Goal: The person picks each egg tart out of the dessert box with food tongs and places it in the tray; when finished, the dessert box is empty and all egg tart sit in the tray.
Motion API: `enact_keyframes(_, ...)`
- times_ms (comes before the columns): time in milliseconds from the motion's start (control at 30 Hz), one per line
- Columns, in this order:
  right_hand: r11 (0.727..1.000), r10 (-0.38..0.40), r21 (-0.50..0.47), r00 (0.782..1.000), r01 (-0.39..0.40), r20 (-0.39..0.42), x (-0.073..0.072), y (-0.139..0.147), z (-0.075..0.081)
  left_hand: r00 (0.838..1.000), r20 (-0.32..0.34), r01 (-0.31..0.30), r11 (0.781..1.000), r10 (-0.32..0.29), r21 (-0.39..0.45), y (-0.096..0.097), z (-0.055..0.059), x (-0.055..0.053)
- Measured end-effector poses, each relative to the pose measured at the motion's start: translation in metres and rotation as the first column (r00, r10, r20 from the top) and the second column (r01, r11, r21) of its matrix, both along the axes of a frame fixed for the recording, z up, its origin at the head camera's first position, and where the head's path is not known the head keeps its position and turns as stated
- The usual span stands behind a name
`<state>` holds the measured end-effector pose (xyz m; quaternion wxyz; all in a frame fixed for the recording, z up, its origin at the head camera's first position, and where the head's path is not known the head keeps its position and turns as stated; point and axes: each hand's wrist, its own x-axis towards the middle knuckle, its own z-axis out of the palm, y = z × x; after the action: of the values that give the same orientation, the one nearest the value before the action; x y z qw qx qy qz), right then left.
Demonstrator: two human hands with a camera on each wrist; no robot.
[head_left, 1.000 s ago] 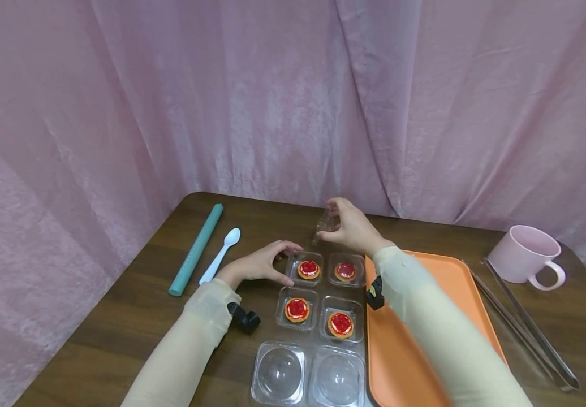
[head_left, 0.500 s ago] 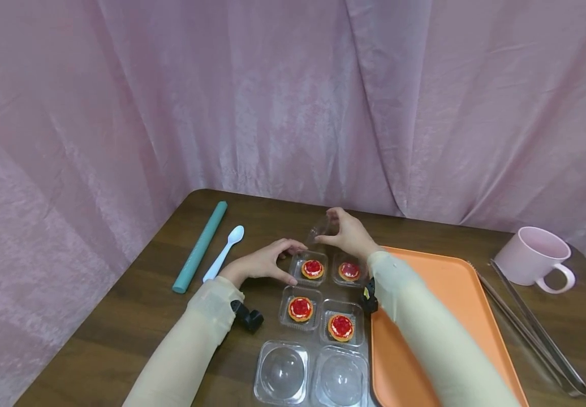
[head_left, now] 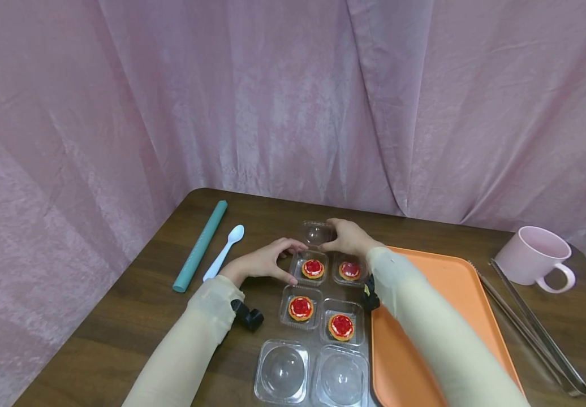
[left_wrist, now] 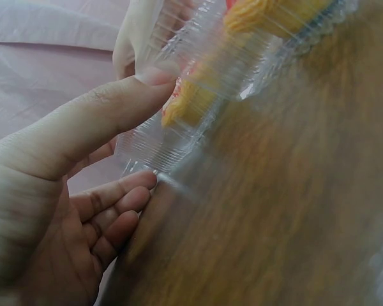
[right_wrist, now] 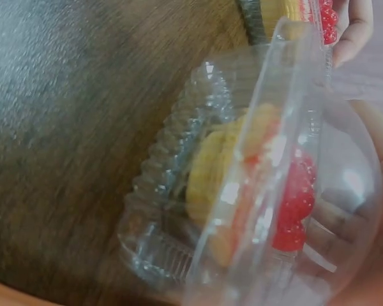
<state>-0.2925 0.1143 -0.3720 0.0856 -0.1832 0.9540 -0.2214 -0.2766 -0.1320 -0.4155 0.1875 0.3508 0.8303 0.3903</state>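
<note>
The left hand clasps the far-left tart container while the right hand pinches the clear domed lid behind it.

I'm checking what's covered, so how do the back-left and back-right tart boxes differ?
The back-left box is open, its lid raised in the right hand; the back-right box has its domed lid over it. The left hand holds the back-left box, not the back-right one. Both are clear and hold a red-topped tart.
</note>
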Motion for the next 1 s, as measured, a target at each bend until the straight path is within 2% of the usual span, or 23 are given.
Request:
enact_keyframes(300,0.999,0.016,0.034,1.0,-0.017,0.017,0.002,0.0,0.001,1.0,0.005,0.014,1.0,-0.014,0.001,0.002,0.0,0.001)
enact_keyframes(467,1.0,0.009,0.028,0.999,-0.01,0.035,0.003,0.002,0.002,0.999,0.005,0.038,0.999,-0.038,0.007,0.0,-0.001,-0.002)
enact_keyframes(600,1.0,0.006,0.015,0.999,-0.007,0.045,0.003,0.003,0.004,0.999,0.021,0.032,0.999,-0.032,-0.006,-0.003,0.001,-0.004)
enact_keyframes(700,1.0,0.01,0.011,0.999,-0.01,0.038,0.005,0.004,0.007,0.999,0.038,0.014,1.0,-0.013,-0.023,-0.006,0.008,-0.004)
enact_keyframes(800,1.0,0.011,0.007,1.0,-0.011,0.015,0.006,0.005,0.011,1.0,0.022,-0.004,0.999,0.005,-0.043,-0.009,0.017,-0.002)
enact_keyframes(1000,1.0,0.01,0.0,1.0,-0.01,-0.019,0.012,0.007,0.023,0.996,-0.069,-0.059,0.997,0.057,-0.04,-0.011,0.036,0.003)
